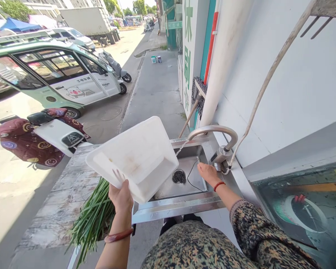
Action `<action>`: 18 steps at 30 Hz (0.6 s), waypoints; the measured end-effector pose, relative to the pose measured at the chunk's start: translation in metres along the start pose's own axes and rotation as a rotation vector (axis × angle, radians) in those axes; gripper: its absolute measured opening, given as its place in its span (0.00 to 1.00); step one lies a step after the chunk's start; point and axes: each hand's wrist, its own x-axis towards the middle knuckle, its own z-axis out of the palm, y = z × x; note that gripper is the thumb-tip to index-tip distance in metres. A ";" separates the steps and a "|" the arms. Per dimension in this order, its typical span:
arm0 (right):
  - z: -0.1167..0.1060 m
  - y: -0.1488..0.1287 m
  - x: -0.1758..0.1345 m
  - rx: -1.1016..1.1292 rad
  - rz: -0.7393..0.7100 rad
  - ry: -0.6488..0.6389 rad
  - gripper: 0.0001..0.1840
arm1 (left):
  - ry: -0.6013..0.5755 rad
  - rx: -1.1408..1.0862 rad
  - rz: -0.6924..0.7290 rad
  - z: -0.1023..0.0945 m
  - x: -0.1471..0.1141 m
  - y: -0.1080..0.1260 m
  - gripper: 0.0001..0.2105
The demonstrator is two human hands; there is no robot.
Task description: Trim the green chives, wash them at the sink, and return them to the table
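Observation:
My left hand [121, 198] grips the near left edge of a white plastic tub [140, 158], its fingers visible through the wall. The tub is tilted over the left part of a stainless steel sink [168, 190]. A curved faucet [212, 129] runs a thin stream of water down beside the tub's right edge. My right hand [208, 174] is closed over the sink's right side, close to the faucet base [221, 155]; what its fingers hold, if anything, is hidden. A bunch of long green chives [96, 216] lies under my left forearm.
A weathered wooden tabletop [53, 209] adjoins the sink on the left. A dark strainer [179, 176] covers the drain. A mop [199, 93] leans by a white pipe [226, 56]. A scooter [53, 134] and a three-wheeled vehicle [56, 74] stand beyond the table.

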 end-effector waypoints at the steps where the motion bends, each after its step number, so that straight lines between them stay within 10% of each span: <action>1: -0.002 0.000 -0.001 0.009 0.008 0.008 0.20 | 0.001 -0.002 -0.003 -0.001 0.001 0.000 0.30; 18: -0.014 0.000 -0.005 0.158 0.069 0.050 0.19 | -0.007 0.024 0.007 0.001 0.011 -0.008 0.27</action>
